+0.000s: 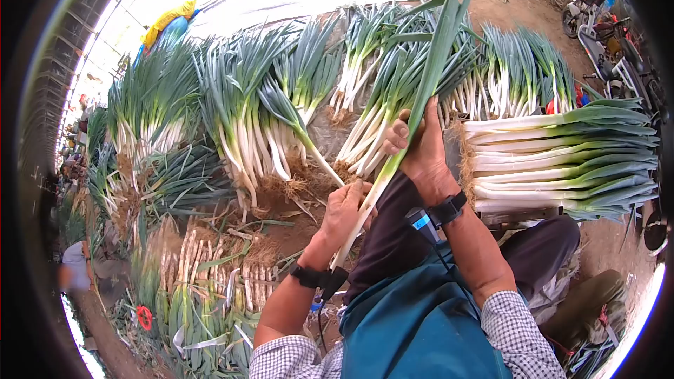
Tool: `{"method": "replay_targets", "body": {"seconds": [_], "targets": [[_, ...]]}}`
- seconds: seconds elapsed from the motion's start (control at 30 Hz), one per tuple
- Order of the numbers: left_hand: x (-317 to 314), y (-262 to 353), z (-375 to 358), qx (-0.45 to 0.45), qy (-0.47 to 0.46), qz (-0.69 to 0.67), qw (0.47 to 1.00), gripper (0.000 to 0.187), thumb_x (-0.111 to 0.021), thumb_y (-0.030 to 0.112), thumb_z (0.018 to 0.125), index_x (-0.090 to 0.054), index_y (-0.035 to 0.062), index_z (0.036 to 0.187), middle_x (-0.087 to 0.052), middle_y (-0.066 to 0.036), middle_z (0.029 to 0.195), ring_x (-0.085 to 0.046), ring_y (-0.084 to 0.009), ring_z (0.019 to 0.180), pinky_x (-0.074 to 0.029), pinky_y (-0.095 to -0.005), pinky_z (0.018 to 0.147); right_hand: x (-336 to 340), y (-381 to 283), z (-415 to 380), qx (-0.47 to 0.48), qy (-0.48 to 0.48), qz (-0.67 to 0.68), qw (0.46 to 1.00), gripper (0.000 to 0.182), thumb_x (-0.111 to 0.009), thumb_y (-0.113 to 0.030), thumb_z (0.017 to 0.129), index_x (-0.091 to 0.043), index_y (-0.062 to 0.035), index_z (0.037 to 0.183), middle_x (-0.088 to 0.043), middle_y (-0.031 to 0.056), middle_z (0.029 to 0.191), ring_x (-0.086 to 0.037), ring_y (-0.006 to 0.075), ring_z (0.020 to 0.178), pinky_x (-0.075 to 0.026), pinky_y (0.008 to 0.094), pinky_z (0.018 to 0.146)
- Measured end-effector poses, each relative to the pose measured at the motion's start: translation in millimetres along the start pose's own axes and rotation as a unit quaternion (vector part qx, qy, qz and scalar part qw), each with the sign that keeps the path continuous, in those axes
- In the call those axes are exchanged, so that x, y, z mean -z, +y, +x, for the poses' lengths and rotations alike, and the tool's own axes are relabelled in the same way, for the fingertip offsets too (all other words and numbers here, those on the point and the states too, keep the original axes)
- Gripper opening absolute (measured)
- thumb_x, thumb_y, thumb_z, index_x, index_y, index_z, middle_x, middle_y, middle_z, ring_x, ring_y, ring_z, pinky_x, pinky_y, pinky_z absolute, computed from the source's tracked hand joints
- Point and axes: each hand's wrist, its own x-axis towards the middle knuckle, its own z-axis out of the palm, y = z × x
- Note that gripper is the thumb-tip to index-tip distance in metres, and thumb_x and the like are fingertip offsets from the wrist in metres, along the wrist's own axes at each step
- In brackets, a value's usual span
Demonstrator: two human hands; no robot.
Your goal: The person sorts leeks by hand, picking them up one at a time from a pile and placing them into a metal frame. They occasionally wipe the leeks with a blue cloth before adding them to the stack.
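A long leek (382, 179) slants across my view, white stalk low towards my lap and green leaves rising past the top edge. My left hand (345, 207) is closed around its white stalk. Higher up, my right hand (421, 147) has its fingers curled round the leek where the leaves turn green. Another leek (319, 154) lies slanted with its white end close to my left knuckles. To the right of my right hand, trimmed-looking leeks (533, 161) lie stacked side by side, roots towards me and leaves pointing right.
Loose leeks (239, 112) spread in heaps across the ground ahead, roots nearest me. More bundles (519, 70) lie at the back right. Pale stalks and leaves (210, 274) cover the lower left. A yellow bag (168, 21) sits far left; a wheeled vehicle (618, 49) stands far right.
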Motion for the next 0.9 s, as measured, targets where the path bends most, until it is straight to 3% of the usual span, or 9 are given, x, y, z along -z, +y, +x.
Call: {"method": "replay_targets", "body": {"seconds": [0.07,0.17,0.3,0.33,0.43,0.47,0.67,0.77,0.9], "targets": [[-1.5,-9.0,8.0,-0.023,0.102,-0.046,0.994,0.034,-0.045,0.027,0.11,-0.063,0.0006,0.123,-0.064,-0.004,0.077,-0.06,-0.0088,0.062,-0.051,-0.0247,0.054,0.7,0.0,-1.0,0.012,0.025,0.0,1.0,0.061,-0.047,-0.074,0.095,-0.049,-0.0125,0.094,-0.044,-0.0003,0.065,-0.042,0.0133,0.054,-0.038,0.0309,0.052],[14.6,-2.3,10.0,-0.091,0.168,0.062,0.98,0.033,-0.048,0.026,0.109,-0.062,0.0003,0.125,-0.065,-0.004,0.081,-0.062,-0.0089,0.067,-0.053,-0.0248,0.06,2.2,-0.7,-2.1,0.04,0.062,-0.012,0.997,0.062,-0.048,-0.074,0.095,-0.049,-0.0123,0.095,-0.044,0.0003,0.066,-0.042,0.0138,0.055,-0.039,0.0321,0.054],[1.8,20.0,-11.9,-0.097,0.079,0.153,0.98,0.032,-0.055,0.026,0.107,-0.065,-0.0015,0.119,-0.067,-0.003,0.082,-0.063,-0.0095,0.072,-0.052,-0.0259,0.069,4.6,-5.1,-0.8,0.059,0.075,0.0,0.995,0.063,-0.048,-0.075,0.094,-0.049,-0.012,0.096,-0.044,0.0003,0.066,-0.042,0.0138,0.055,-0.039,0.0322,0.054],[6.6,13.7,-10.5,-0.12,0.029,0.195,0.973,0.032,-0.055,0.027,0.107,-0.069,-0.0028,0.109,-0.067,-0.005,0.083,-0.061,-0.0084,0.068,-0.052,-0.0255,0.064,4.5,-5.8,-0.1,0.063,0.074,0.004,0.995,0.063,-0.048,-0.075,0.094,-0.049,-0.0119,0.096,-0.044,0.0002,0.066,-0.042,0.0137,0.054,-0.039,0.032,0.054],[14.8,-0.2,-1.3,0.006,-0.034,0.01,0.999,0.035,-0.054,0.027,0.107,-0.071,-0.003,0.104,-0.068,-0.007,0.085,-0.06,-0.0077,0.063,-0.051,-0.0248,0.058,5.9,-9.7,-3.8,0.058,0.051,0.017,0.997,0.063,-0.048,-0.075,0.094,-0.049,-0.012,0.095,-0.044,-0.0001,0.066,-0.041,0.0132,0.054,-0.038,0.0314,0.053],[14.7,-1.5,2.5,0.027,-0.045,0.023,0.998,0.034,-0.049,0.026,0.109,-0.07,-0.0007,0.115,-0.067,-0.003,0.083,-0.058,-0.009,0.06,-0.048,-0.0221,0.055,5.7,-11.2,-5.3,0.058,0.05,0.015,0.997,0.063,-0.048,-0.075,0.094,-0.049,-0.012,0.095,-0.043,-0.0003,0.065,-0.041,0.013,0.054,-0.038,0.0313,0.053],[-6.9,29.2,-17.8,0.016,-0.013,-0.163,0.986,0.031,-0.055,0.023,0.106,-0.066,-0.0017,0.122,-0.07,-0.004,0.091,-0.061,-0.0085,0.066,-0.051,-0.0227,0.06,8.4,-16.3,-8.6,0.069,0.049,0.006,0.996,0.062,-0.049,-0.075,0.094,-0.05,-0.0123,0.094,-0.043,-0.0009,0.065,-0.041,0.0125,0.053,-0.038,0.0307,0.052],[-4.6,13.8,-11.3,-0.086,-0.026,0.063,0.994,0.028,-0.063,0.016,0.102,-0.066,-0.0014,0.123,-0.07,-0.003,0.091,-0.061,-0.0069,0.069,-0.051,-0.023,0.062,9.2,-17.6,-7.2,0.078,0.067,0.011,0.995,0.063,-0.049,-0.075,0.094,-0.05,-0.0122,0.093,-0.044,-0.0009,0.065,-0.041,0.0126,0.053,-0.037,0.0307,0.052],[-11.2,-1.4,-3.0,-0.102,0.027,0.118,0.987,0.021,-0.065,0.014,0.1,-0.07,-0.001,0.114,-0.068,0.0,0.082,-0.059,-0.0051,0.066,-0.049,-0.0234,0.059,11.9,-17.5,-7.4,0.099,0.09,0.001,0.991,0.062,-0.051,-0.074,0.093,-0.051,-0.0121,0.093,-0.045,-0.0008,0.065,-0.042,0.0126,0.054,-0.038,0.031,0.052]]}}
